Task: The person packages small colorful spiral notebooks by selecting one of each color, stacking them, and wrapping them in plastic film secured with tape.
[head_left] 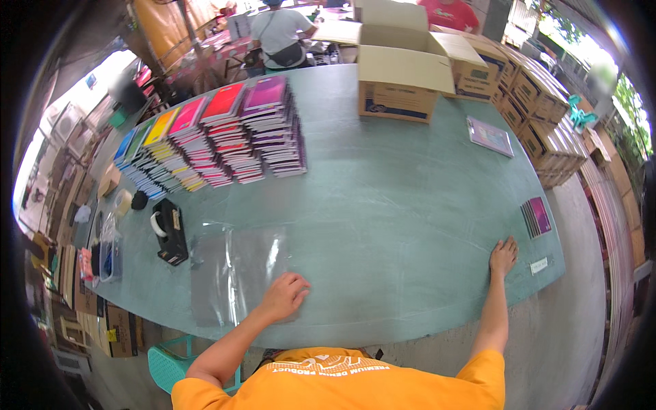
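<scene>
My left hand rests at the right edge of a pile of clear plastic sleeves, its fingers loosely bent and holding nothing that I can see. My right arm reaches out to the right, and my right hand lies flat on the green table with its fingers spread. Just beyond it sits a small stack of purple notebooks. A white label lies to the right of that hand. A black tape dispenser stands left of the sleeves.
Tall stacks of spiral notebooks in several colours stand at the back left. An opened carton is at the far edge, near a flat purple pack. More cartons are piled beyond. A blue bin sits left; a person sits behind.
</scene>
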`<state>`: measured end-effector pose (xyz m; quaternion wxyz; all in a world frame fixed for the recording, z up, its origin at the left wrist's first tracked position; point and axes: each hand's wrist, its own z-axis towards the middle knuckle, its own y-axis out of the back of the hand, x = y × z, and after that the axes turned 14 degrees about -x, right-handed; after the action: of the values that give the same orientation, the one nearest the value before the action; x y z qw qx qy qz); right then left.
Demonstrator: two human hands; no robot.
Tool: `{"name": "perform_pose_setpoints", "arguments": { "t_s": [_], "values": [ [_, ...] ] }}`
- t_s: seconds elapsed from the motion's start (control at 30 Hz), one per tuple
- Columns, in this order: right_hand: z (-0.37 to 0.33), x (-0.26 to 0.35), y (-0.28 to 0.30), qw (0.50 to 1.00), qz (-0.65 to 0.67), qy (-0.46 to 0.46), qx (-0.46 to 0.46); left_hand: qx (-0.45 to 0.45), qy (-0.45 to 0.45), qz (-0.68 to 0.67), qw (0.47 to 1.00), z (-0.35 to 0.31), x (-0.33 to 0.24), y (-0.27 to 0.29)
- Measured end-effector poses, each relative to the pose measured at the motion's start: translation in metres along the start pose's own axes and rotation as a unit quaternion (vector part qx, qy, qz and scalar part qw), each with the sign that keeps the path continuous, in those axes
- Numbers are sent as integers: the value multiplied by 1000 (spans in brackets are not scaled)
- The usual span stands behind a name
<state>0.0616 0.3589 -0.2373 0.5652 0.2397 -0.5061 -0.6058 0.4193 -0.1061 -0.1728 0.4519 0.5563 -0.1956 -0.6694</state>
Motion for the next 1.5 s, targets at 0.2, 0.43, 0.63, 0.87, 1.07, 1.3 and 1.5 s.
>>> {"name": "perform_pose_setpoints", "arguments": {
  "t_s": [0.2,0.43,0.63,0.87,1.07,1.3,1.5],
  "values": [
    [-91,68,7,985,-113,125,30,-40,-27,-13,999,-42,65,36],
    [-231,188,49,991,-55,73,95,-261,-8,110,959,-13,192,235],
    [-293,293,91,878,419,56,225,-376,-38,287,880,73,330,413],
    [-357,406,123,837,379,291,265,-278,-150,278,907,152,394,415],
    [-376,436,135,832,307,317,336,-393,-148,387,821,154,414,445],
    [-428,594,163,660,468,234,540,-373,-1,310,874,102,380,483],
    [-475,703,173,370,629,-50,682,-166,-284,154,932,69,259,406]
  ]
}}
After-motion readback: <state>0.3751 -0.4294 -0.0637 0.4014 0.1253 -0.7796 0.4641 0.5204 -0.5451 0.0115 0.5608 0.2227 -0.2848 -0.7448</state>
